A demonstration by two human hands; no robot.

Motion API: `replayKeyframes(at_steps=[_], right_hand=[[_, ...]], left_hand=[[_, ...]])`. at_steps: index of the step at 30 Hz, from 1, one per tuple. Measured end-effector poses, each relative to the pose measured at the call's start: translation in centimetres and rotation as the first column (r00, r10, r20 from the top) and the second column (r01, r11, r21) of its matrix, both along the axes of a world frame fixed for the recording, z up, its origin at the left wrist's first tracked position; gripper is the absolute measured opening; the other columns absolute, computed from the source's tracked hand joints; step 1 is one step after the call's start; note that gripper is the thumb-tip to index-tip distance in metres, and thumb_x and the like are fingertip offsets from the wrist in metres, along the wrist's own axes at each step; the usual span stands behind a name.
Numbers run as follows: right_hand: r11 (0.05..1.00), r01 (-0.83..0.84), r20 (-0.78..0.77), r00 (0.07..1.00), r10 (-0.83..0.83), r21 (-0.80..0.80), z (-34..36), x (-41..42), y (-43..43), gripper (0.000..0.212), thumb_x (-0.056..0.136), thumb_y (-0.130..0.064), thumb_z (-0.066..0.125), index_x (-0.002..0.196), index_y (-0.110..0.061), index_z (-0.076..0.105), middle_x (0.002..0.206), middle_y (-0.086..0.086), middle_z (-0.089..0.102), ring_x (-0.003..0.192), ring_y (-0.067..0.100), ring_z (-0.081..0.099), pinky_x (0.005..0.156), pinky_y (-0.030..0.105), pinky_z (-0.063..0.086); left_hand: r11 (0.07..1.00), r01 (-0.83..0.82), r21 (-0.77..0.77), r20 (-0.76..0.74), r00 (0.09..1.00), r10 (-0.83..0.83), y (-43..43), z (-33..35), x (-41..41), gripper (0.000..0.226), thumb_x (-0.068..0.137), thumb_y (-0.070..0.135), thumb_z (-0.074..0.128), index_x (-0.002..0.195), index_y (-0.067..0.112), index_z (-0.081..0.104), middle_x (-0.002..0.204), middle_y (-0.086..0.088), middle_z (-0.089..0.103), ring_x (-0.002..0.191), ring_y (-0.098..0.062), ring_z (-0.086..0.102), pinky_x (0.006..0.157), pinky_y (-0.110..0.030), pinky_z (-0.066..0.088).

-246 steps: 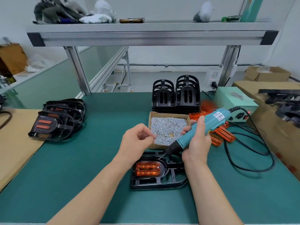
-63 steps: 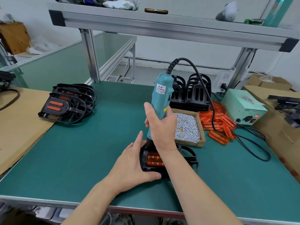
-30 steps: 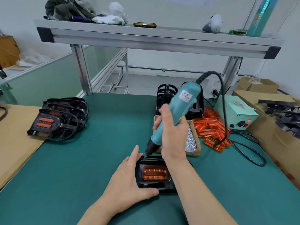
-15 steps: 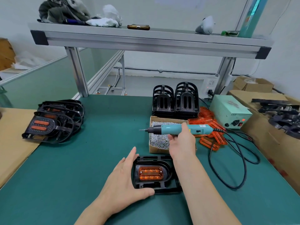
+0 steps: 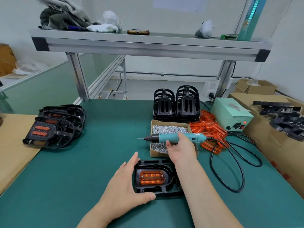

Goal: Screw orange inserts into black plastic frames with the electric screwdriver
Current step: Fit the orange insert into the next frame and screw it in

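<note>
Near on the tabletop (image 5: 82, 170), the left hand (image 5: 125, 183), grip spread, braces the black frame (image 5: 153, 162) with orange insert (image 5: 152, 178); the right hand (image 5: 182, 149), grip slack, rests on the electric screwdriver (image 5: 167, 138); fastening looks done, so setting it aside seems next.

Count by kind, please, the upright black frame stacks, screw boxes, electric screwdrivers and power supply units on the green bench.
Upright black frame stacks: 2
Screw box: 1
Electric screwdriver: 1
Power supply unit: 1
Total: 5
</note>
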State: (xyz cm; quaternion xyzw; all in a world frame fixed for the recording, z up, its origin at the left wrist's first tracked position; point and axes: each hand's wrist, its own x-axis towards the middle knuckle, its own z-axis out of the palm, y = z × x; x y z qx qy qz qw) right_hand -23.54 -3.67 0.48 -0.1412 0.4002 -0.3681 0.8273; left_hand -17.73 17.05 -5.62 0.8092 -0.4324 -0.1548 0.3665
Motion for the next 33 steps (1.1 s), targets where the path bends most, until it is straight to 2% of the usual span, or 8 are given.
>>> replayKeyframes(at_steps=[9,13,15,17,20,24,27,33], right_hand=[[1.0,-0.016,0.067,0.998,0.017,-0.019,0.5,-1.6,1.0,0.029,0.1,0.002,0.051,0.129,0.0,0.045,0.14,0.024,0.046,0.119,0.031,0.054,0.1,0.036,0.05],[0.989,-0.069,-0.033,0.997,0.065,-0.134,0.8,-2.5,2.0,0.029,0.091,-0.001,0.06,0.117,0.008,0.052,0.136,0.034,0.048,0.118,0.036,0.057,0.113,0.045,0.043],[0.986,-0.097,-0.058,0.994,0.09,-0.133,0.8,-2.7,2.2,0.005,0.095,0.003,0.057,0.098,0.007,0.054,0.12,0.029,0.056,0.101,0.027,0.061,0.112,0.044,0.045],[0.985,-0.114,-0.081,0.991,0.104,-0.127,1.0,-3.0,2.3,0.012,0.098,0.006,0.053,0.087,0.002,0.052,0.114,0.025,0.056,0.1,0.024,0.061,0.111,0.043,0.045],[0.992,-0.089,-0.021,0.996,0.088,-0.088,1.3,-3.3,2.6,0.003,0.099,0.007,0.051,0.097,0.006,0.051,0.13,0.027,0.051,0.126,0.032,0.055,0.111,0.042,0.045],[0.989,-0.09,-0.021,0.996,0.088,-0.115,1.4,-3.9,3.0,0.022,0.099,0.008,0.05,0.121,0.011,0.051,0.139,0.028,0.051,0.121,0.031,0.058,0.104,0.038,0.05],[0.979,-0.126,-0.083,0.99,0.114,-0.16,1.3,-4.4,3.4,0.017,0.097,0.009,0.052,0.113,0.017,0.054,0.137,0.034,0.051,0.122,0.031,0.061,0.1,0.033,0.054],[0.979,-0.109,0.005,0.994,0.112,-0.17,0.7,-4.6,3.8,0.017,0.092,0.014,0.05,0.109,0.017,0.049,0.094,0.017,0.059,0.083,0.022,0.06,0.077,0.03,0.058]], left_hand=[[1.0,-0.002,-0.013,0.003,1.0,0.002,0.0,-0.1,0.1,0.133,0.049,0.078,0.074,0.151,0.053,-0.007,0.152,0.038,0.023,0.149,-0.003,0.02,0.119,-0.037,0.029],[0.998,-0.023,-0.057,-0.045,0.999,0.02,0.1,-0.2,0.2,0.13,0.05,0.071,0.079,0.153,0.051,0.002,0.15,0.035,0.031,0.14,0.008,0.03,0.112,-0.023,0.032],[0.993,-0.053,-0.103,-0.087,0.995,0.044,0.2,-0.2,0.3,0.125,0.05,0.066,0.081,0.152,0.051,0.01,0.145,0.035,0.034,0.134,0.014,0.032,0.105,-0.016,0.031],[0.988,-0.061,-0.139,-0.091,0.995,0.049,0.2,-0.2,0.3,0.121,0.051,0.064,0.082,0.15,0.053,0.013,0.138,0.039,0.033,0.133,0.017,0.029,0.102,-0.014,0.03],[0.984,-0.054,-0.172,-0.07,0.997,0.042,0.3,-0.1,0.3,0.114,0.053,0.064,0.08,0.148,0.051,0.018,0.129,0.045,0.03,0.133,0.013,0.029,0.103,-0.017,0.031],[0.977,-0.07,-0.203,-0.079,0.995,0.055,0.3,-0.1,0.4,0.105,0.053,0.065,0.08,0.143,0.046,0.03,0.128,0.04,0.031,0.13,0.01,0.037,0.102,-0.012,0.033],[0.972,-0.073,-0.223,-0.076,0.995,0.057,0.4,0.1,0.2,0.099,0.052,0.066,0.08,0.138,0.042,0.036,0.124,0.041,0.033,0.124,0.015,0.039,0.092,0.003,0.031],[0.959,-0.115,-0.258,-0.119,0.989,0.087,0.3,0.1,0.3,0.094,0.048,0.064,0.082,0.129,0.042,0.041,0.12,0.04,0.038,0.121,0.01,0.046,0.097,-0.011,0.036]])
